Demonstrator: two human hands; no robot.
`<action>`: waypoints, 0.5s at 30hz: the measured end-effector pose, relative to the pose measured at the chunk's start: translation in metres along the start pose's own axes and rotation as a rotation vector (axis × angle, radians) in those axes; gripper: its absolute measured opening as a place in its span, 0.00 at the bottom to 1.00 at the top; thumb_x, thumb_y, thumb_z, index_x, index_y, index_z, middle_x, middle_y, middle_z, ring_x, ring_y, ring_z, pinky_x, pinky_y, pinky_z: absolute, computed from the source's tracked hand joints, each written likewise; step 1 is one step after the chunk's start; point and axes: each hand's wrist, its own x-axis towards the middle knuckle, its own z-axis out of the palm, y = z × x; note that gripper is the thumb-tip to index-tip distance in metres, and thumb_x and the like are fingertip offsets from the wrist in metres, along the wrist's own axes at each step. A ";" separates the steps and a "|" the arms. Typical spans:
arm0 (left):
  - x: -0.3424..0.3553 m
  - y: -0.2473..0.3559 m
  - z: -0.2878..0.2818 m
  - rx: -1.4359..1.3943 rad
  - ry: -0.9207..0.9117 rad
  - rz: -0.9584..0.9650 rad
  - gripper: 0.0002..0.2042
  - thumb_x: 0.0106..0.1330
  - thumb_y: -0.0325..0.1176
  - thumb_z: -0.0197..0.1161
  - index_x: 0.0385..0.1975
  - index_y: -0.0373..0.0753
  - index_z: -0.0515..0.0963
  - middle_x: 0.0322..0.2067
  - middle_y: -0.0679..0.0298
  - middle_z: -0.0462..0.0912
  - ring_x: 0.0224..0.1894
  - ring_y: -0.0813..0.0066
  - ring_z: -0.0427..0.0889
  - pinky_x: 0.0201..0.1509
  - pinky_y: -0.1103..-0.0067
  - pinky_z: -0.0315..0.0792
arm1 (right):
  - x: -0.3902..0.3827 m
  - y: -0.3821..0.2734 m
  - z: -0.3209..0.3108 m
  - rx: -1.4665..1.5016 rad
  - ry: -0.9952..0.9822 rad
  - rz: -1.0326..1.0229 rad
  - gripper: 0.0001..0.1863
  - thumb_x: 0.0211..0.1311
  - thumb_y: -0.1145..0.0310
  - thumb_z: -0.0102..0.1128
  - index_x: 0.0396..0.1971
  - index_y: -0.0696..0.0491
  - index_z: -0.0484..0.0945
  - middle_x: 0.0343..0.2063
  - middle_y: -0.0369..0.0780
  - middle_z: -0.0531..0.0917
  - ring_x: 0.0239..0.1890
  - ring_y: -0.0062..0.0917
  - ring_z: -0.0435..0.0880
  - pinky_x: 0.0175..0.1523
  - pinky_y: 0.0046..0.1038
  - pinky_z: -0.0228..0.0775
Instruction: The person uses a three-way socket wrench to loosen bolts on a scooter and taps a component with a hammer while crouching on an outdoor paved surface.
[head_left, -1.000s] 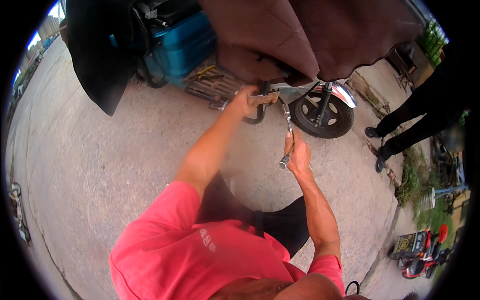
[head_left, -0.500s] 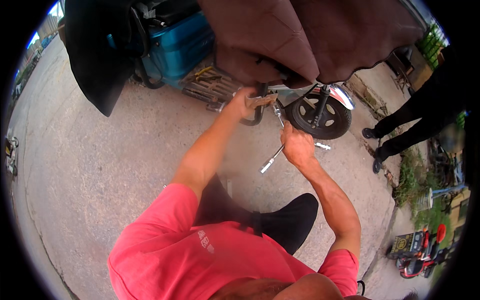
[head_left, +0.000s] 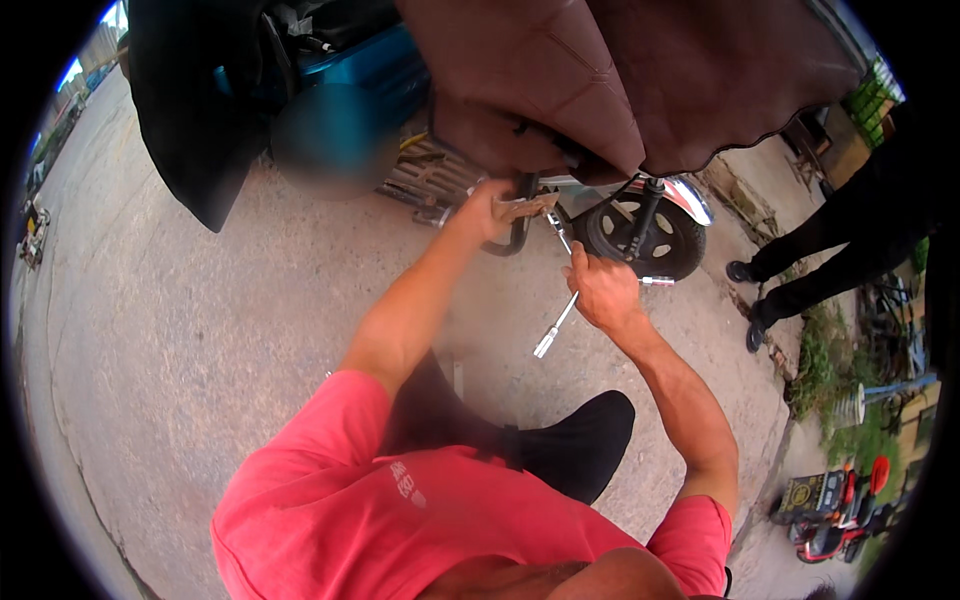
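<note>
My right hand (head_left: 606, 290) is closed around the middle of a shiny three-way socket wrench (head_left: 556, 328). One arm of the wrench runs up to the end of a flat, rusty metal piece (head_left: 524, 209); the other two stick out below and to the right of my hand. That metal piece is gripped in my left hand (head_left: 486, 211), next to a black tube frame (head_left: 518, 236) at the side of a scooter. Whether a nut or bolt sits in the upper socket is too small to tell.
A brown leather-like cover (head_left: 540, 80) hangs over the scooter's front, above my hands. To the right is the front wheel (head_left: 655, 235), and to the left the slatted footboard (head_left: 430, 175). A person in dark trousers (head_left: 830, 250) stands at the right. A red scooter (head_left: 835, 510) is parked farther off.
The wrench has turned a little, its lower arm swinging right and down and its right arm rising. My right hand has shifted slightly right. My left hand stays on the metal piece.
</note>
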 end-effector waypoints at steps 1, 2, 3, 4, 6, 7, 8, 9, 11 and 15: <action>0.000 0.000 0.002 -0.021 -0.007 -0.023 0.27 0.67 0.35 0.50 0.57 0.15 0.63 0.56 0.30 0.73 0.57 0.38 0.78 0.67 0.63 0.73 | -0.003 -0.002 0.001 0.026 0.010 0.032 0.22 0.61 0.63 0.64 0.50 0.60 0.76 0.21 0.44 0.82 0.24 0.36 0.85 0.28 0.36 0.75; -0.004 0.001 0.008 -0.035 -0.010 -0.048 0.27 0.68 0.35 0.50 0.57 0.15 0.64 0.56 0.30 0.73 0.57 0.38 0.79 0.67 0.64 0.73 | -0.005 -0.005 0.003 0.058 0.024 0.068 0.22 0.61 0.62 0.64 0.50 0.60 0.77 0.21 0.44 0.82 0.23 0.36 0.84 0.28 0.37 0.75; -0.007 -0.001 0.015 -0.006 0.045 -0.035 0.27 0.68 0.35 0.50 0.57 0.15 0.63 0.56 0.30 0.73 0.56 0.38 0.79 0.66 0.64 0.73 | -0.008 -0.007 0.006 0.091 0.038 0.103 0.22 0.60 0.62 0.65 0.50 0.60 0.77 0.20 0.45 0.82 0.23 0.36 0.84 0.29 0.37 0.75; -0.015 -0.005 0.033 0.021 0.101 -0.029 0.26 0.68 0.35 0.49 0.57 0.15 0.63 0.56 0.30 0.74 0.56 0.38 0.79 0.65 0.64 0.74 | -0.013 -0.006 0.009 0.100 0.061 0.117 0.22 0.59 0.62 0.65 0.49 0.60 0.78 0.19 0.44 0.82 0.22 0.36 0.84 0.28 0.36 0.75; -0.022 -0.001 0.041 0.082 0.151 0.011 0.25 0.68 0.34 0.49 0.57 0.16 0.64 0.55 0.31 0.74 0.56 0.39 0.80 0.64 0.64 0.76 | -0.011 -0.007 0.012 0.122 0.136 0.127 0.20 0.58 0.63 0.64 0.47 0.60 0.80 0.17 0.42 0.81 0.22 0.36 0.83 0.26 0.36 0.73; -0.021 -0.001 0.034 0.106 0.152 0.028 0.25 0.68 0.34 0.49 0.56 0.16 0.65 0.55 0.31 0.75 0.55 0.40 0.80 0.63 0.65 0.76 | -0.011 -0.011 0.014 0.174 0.156 0.161 0.19 0.60 0.63 0.64 0.47 0.60 0.80 0.17 0.41 0.81 0.21 0.35 0.83 0.26 0.35 0.73; -0.019 -0.001 0.026 0.131 0.154 0.044 0.24 0.68 0.33 0.49 0.56 0.16 0.66 0.54 0.32 0.75 0.55 0.40 0.80 0.62 0.65 0.77 | -0.011 -0.016 0.016 0.225 0.175 0.196 0.19 0.61 0.63 0.64 0.47 0.60 0.81 0.18 0.40 0.81 0.20 0.33 0.82 0.27 0.34 0.73; -0.016 0.000 0.018 0.113 0.164 0.032 0.23 0.68 0.32 0.49 0.55 0.17 0.67 0.54 0.33 0.76 0.55 0.41 0.81 0.61 0.65 0.78 | -0.010 -0.023 0.018 0.277 0.193 0.231 0.18 0.62 0.64 0.64 0.47 0.60 0.81 0.18 0.39 0.82 0.20 0.31 0.81 0.27 0.33 0.72; -0.003 0.000 0.010 0.077 0.152 -0.007 0.21 0.68 0.31 0.50 0.53 0.18 0.69 0.53 0.34 0.77 0.55 0.42 0.81 0.60 0.66 0.78 | -0.014 -0.044 0.047 0.830 0.369 0.589 0.17 0.66 0.64 0.62 0.48 0.61 0.81 0.21 0.37 0.82 0.23 0.25 0.80 0.32 0.29 0.72; 0.001 0.002 0.012 0.034 0.127 -0.051 0.19 0.68 0.30 0.50 0.52 0.19 0.71 0.54 0.37 0.78 0.55 0.43 0.81 0.60 0.66 0.79 | -0.012 -0.062 0.085 1.399 0.498 0.978 0.19 0.70 0.65 0.59 0.52 0.64 0.79 0.31 0.37 0.83 0.35 0.16 0.76 0.42 0.23 0.69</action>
